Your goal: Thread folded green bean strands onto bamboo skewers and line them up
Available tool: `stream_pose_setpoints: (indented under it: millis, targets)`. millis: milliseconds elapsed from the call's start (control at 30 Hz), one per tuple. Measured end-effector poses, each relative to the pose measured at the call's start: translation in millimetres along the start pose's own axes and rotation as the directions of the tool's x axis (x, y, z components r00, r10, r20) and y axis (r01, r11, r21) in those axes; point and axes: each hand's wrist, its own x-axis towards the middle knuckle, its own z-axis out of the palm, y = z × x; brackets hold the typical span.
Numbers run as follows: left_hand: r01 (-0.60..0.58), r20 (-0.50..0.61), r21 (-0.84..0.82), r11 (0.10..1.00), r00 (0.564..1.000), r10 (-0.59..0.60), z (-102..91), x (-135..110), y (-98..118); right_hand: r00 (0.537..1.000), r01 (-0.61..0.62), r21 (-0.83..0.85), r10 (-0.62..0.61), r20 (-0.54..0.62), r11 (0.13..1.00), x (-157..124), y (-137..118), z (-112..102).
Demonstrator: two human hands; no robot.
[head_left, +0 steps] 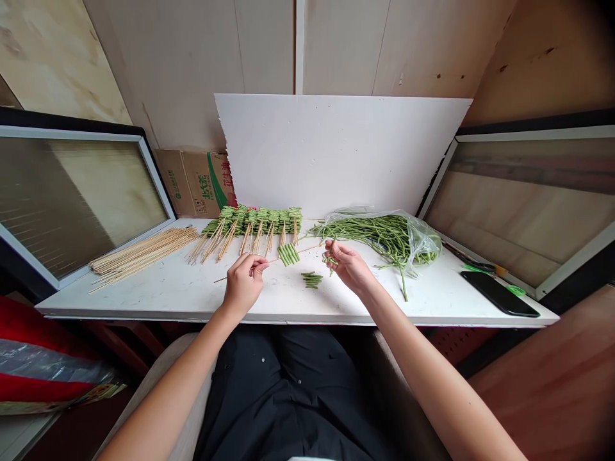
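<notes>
Wood this thin should weigh next to nothing: I judge the skewer (274,260) stiff along its length but apt to bow or snap under a sideways push, so the sound place to hold is close behind the threaded bean pieces (289,255). Those look crisp, light and smooth, perhaps a little slippery, and a hard pinch could bruise or split them; I'd take each at its middle, between fingertips.

From my remote view, the left hand (246,278) pinches the skewer between thumb and curled fingers, just left of the threaded row, holding it slantwise above the surface (278,302). The right hand (350,264) has its fingers drawn narrow around a short bean piece (332,245), near the skewer's right end; whether these touch I cannot tell. Both forearms (185,384) reach forward and inward over the lap (298,384). Between the hands, a small pile of cut beans (312,280) lies on the surface.
</notes>
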Motion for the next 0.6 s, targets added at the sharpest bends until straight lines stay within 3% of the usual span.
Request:
stream_pose_setpoints:
  millis: [167, 600]
  targets:
    - [-0.008, 0.000, 0.001, 1.000, 1.000, 0.008, -0.4, 0.2, 1.2, 0.997, 0.019, 0.028, -0.016, -0.070, 0.999, 1.4, 4.3, 1.0]
    - [0.013, 0.001, 0.022, 1.000, 1.000, -0.013, 0.7, -0.9, 2.0, 1.000, 0.017, 0.105, -0.015, -0.020, 0.994, -1.0, 2.7, 7.3]
